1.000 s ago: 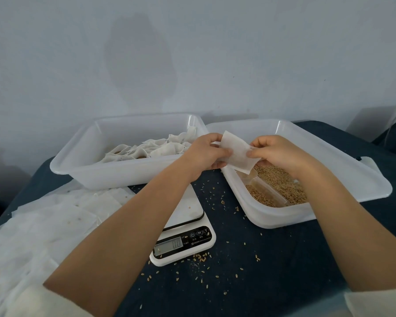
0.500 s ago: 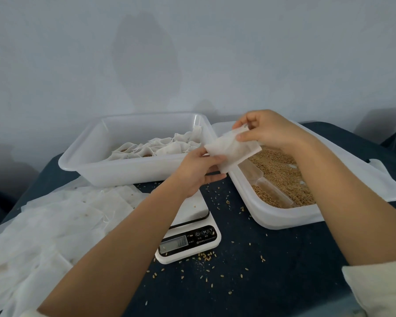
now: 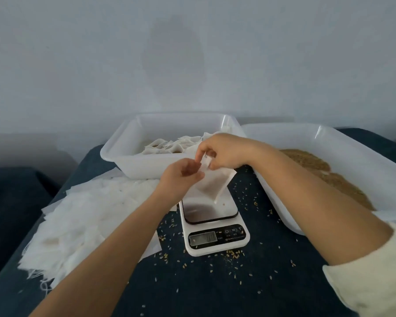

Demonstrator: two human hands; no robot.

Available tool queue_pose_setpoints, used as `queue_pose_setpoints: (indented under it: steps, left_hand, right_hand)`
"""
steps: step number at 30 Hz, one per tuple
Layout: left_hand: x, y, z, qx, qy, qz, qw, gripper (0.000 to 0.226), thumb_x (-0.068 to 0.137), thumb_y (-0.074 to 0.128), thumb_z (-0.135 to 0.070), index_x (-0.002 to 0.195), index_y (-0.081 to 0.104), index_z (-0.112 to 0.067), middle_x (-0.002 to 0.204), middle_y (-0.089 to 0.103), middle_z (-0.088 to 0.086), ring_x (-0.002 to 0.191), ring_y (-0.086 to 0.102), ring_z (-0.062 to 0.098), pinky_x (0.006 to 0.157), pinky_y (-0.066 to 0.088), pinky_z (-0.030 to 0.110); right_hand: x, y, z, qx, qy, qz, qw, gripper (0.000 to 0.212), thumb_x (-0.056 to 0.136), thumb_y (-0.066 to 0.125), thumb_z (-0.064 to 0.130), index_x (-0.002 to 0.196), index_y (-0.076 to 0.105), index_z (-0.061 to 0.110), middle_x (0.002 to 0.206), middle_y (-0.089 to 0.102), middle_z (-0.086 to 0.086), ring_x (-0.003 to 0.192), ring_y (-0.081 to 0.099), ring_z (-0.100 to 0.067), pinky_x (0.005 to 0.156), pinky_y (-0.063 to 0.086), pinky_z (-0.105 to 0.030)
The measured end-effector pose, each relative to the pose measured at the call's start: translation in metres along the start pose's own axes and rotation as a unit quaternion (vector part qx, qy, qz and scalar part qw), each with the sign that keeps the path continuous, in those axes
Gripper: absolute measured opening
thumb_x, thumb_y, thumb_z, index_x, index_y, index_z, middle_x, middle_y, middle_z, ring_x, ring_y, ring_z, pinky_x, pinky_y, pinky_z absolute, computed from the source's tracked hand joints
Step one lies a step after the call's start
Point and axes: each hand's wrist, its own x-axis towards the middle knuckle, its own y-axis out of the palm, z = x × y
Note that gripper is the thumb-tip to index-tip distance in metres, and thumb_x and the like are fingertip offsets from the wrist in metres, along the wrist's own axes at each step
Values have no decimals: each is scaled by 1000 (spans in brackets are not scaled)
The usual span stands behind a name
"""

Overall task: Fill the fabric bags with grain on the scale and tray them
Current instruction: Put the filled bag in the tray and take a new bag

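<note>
A white tray of grain (image 3: 329,143) is set at the right, a white tray of filled bags (image 3: 133,143) behind the scale (image 3: 213,225). Over the scale's platform one fabric bag (image 3: 212,184) is held up, its top edge pinched by the left hand (image 3: 181,177) and the right hand (image 3: 224,152).

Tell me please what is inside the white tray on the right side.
The right tray holds loose brown grain spread over its floor. The right forearm crosses over the near part, so whatever lies below it, such as a scoop, cannot be seen.
</note>
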Motion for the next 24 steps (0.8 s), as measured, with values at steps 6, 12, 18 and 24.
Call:
queue_pose_setpoints:
  steps: [6, 12, 18, 24]
  left_hand:
    - [-7, -14, 10, -87, -105, 44, 990, 6, 86, 64, -14, 84, 68, -17, 73, 66, -2, 67, 61, 12, 65, 52, 24]
    - [-2, -15, 21, -64, -161, 39, 984, 6, 87, 63, -17, 90, 67, -15, 79, 63, 1, 71, 55, 14, 61, 46, 26]
    - [3, -5, 35, 27, -108, -10, 994, 19, 88, 61, -17, 106, 66, -16, 102, 68, 0, 89, 60, 8, 75, 45, 16]
    - [1, 4, 35, 89, -54, 11, 995, 32, 90, 57, -18, 122, 59, -18, 115, 62, -8, 107, 56, 7, 94, 42, 21]
  right_hand:
    - [15, 12, 6, 32, 32, 54, 998, 41, 84, 58, 6, 115, 60, 33, 87, 52, 7, 70, 47, -5, 62, 37, -22]
    - [24, 34, -3, 103, 82, 36, 991, 39, 89, 58, 10, 125, 58, 25, 109, 59, -2, 95, 58, -19, 80, 49, -29]
    - [24, 57, -20, 140, 146, -41, 979, 41, 89, 58, 14, 129, 54, 21, 124, 56, -1, 110, 54, -16, 86, 45, -25]
    - [5, 70, -35, 122, 189, -80, 971, 43, 90, 59, 21, 132, 51, 21, 126, 54, -1, 103, 56, -17, 78, 43, -25]
